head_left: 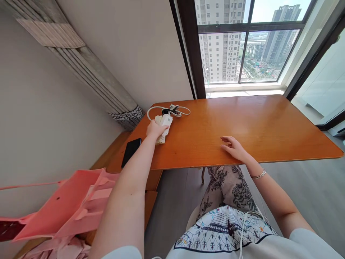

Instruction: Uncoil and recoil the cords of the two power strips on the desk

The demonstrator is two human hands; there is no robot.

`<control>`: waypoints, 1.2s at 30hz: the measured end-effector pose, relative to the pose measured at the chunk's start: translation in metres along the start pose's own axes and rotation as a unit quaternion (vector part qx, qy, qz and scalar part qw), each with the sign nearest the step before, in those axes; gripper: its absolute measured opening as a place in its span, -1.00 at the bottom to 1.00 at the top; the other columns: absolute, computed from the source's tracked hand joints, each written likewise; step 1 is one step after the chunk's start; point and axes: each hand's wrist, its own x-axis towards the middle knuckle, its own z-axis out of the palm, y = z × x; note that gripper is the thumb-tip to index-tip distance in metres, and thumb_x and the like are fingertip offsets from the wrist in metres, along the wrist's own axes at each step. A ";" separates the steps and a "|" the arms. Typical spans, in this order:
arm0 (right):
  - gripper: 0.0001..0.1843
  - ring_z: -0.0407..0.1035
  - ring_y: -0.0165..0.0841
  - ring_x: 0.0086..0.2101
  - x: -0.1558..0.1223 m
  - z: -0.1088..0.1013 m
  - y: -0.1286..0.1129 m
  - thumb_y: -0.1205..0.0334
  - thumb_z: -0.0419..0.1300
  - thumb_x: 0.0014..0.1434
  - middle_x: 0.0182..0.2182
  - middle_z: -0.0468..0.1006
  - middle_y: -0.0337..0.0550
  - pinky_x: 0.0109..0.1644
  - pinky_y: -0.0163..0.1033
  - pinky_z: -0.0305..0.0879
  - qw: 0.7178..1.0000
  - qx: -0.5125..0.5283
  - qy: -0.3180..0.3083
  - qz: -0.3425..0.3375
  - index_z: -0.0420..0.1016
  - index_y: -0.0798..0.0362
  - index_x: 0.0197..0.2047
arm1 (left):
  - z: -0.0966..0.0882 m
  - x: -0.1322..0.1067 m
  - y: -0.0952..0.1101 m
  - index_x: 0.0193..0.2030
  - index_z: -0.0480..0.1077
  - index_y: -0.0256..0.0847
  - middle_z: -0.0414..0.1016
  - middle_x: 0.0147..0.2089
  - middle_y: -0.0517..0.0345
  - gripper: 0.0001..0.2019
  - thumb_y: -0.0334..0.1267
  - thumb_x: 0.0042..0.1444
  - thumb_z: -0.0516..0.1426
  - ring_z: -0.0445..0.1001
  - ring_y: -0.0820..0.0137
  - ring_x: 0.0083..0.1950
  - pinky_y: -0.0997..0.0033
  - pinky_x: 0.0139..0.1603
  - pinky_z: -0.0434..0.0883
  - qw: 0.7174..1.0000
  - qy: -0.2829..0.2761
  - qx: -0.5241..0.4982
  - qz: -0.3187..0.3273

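My left hand is closed round a whitish power strip at the left end of the wooden table. My thumb lies across a white block-shaped piece on top of the strip, perhaps a charger. The fingers on the far side are partly hidden. Behind it a white cord lies looped, with a black cable or plug among the loops. Resting near the table's front edge, my right hand is open, fingers loosely stretched, holding nothing.
A dark phone lies flat left of my left forearm. Beside the table's left end, a pink bag stands low. A curtain hangs at the wall, and a window is behind the table.
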 end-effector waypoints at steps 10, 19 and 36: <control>-0.59 0.39 -0.14 0.10 -0.011 0.006 0.008 0.06 0.23 0.24 0.07 0.51 0.03 0.26 0.07 0.29 0.996 -0.082 0.010 -0.028 0.50 0.00 0.12 | -0.004 0.019 -0.016 0.18 0.25 -0.31 0.35 0.28 -0.45 -0.19 -0.09 -0.21 0.42 0.35 -0.21 0.34 -0.10 0.29 0.33 0.989 -0.061 0.137 0.004; -0.67 0.41 -0.14 0.08 -0.016 0.007 0.009 0.09 0.22 0.27 0.02 0.57 0.01 0.24 0.04 0.30 0.990 -0.128 0.004 -0.050 0.54 0.01 0.06 | 0.013 -0.003 -0.003 0.39 0.08 -0.37 0.06 0.47 -0.53 0.00 -0.28 -0.20 0.42 -0.02 -0.25 0.52 -0.26 0.47 -0.06 0.966 0.019 0.197 0.166; -0.76 0.47 -0.19 -0.01 -0.023 0.011 0.005 0.18 0.22 0.30 -0.06 0.63 -0.05 0.13 -0.01 0.39 0.976 -0.184 -0.003 -0.117 0.54 0.01 0.02 | 0.147 -0.111 0.057 0.00 0.41 -0.19 0.50 0.05 -0.05 -0.77 -0.20 0.30 0.04 0.53 0.27 -0.03 0.21 0.08 0.46 0.888 -0.016 -0.156 0.433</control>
